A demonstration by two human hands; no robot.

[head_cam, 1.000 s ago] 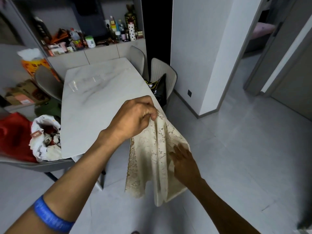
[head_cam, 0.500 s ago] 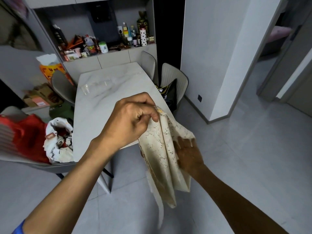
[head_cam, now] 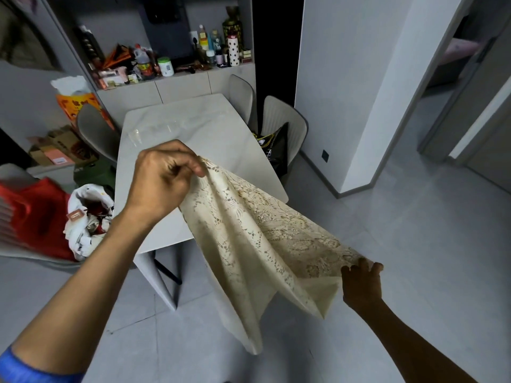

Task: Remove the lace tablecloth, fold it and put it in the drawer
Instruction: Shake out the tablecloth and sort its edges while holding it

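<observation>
The cream lace tablecloth (head_cam: 254, 244) hangs in the air in front of the white marble table (head_cam: 171, 139), off its surface. My left hand (head_cam: 163, 181) pinches its upper corner above the table's near end. My right hand (head_cam: 362, 283) grips the opposite edge, low and to the right over the floor. The cloth stretches slantwise between both hands, and a folded flap droops below toward the floor. No drawer can be made out for certain.
Grey chairs (head_cam: 284, 128) stand at the table's right side, one with a black bag. A chair at left holds a red bag (head_cam: 36, 214) and a white bag. A cluttered sideboard (head_cam: 166, 67) lines the back wall. Grey tile floor (head_cam: 414, 217) spreads right toward doorways.
My right hand slid from the middle of the cloth down and right to its edge, pulling the bunched cloth out into a stretched span. My left hand kept its grip.
</observation>
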